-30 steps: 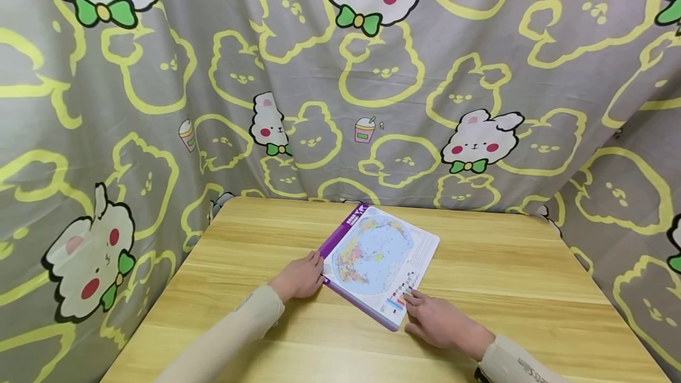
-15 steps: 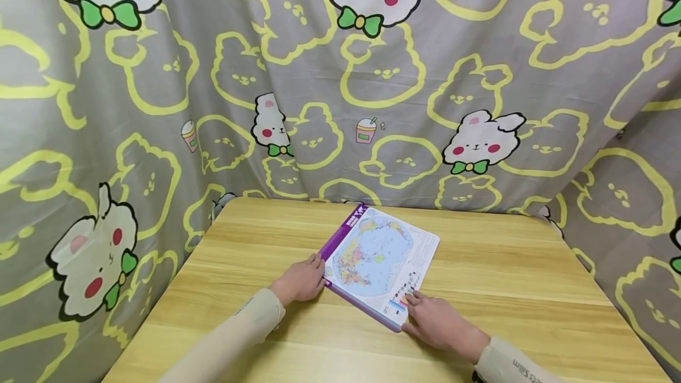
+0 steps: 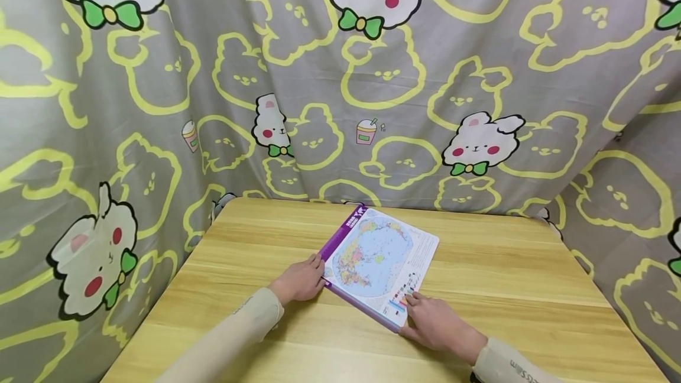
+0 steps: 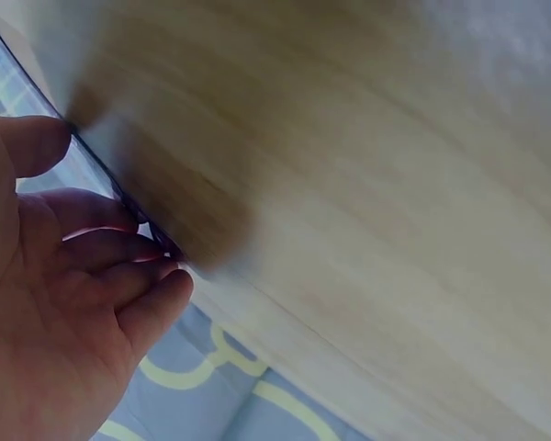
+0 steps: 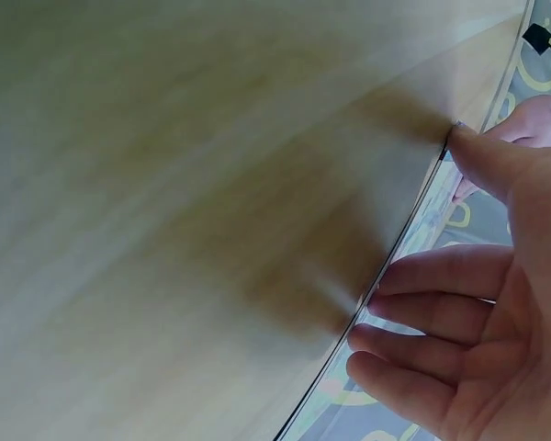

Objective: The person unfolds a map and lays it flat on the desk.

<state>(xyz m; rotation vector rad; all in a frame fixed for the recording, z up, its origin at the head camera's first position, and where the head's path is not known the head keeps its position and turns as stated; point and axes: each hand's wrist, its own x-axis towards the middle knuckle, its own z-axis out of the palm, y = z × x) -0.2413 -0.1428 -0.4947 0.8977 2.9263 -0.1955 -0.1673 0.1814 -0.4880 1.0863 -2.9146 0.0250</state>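
A flat map board, printed with a world map and edged by a purple band on its left side, lies turned at an angle on the wooden table. My left hand touches its near left corner by the purple band; in the left wrist view the thumb and relaxed fingers meet the edge. At the near right corner is my right hand. Its fingers lie along the board's right edge and the thumb reaches the corner, as the right wrist view shows. The board's underside is hidden.
A grey curtain with yellow outlines and white cartoon bunnies hangs behind the table and along both sides. The board's far corner lies close to the table's back edge.
My right hand has shifted slightly left, its thumb coming up to the board's near corner. My left hand and the board stay nearly in place.
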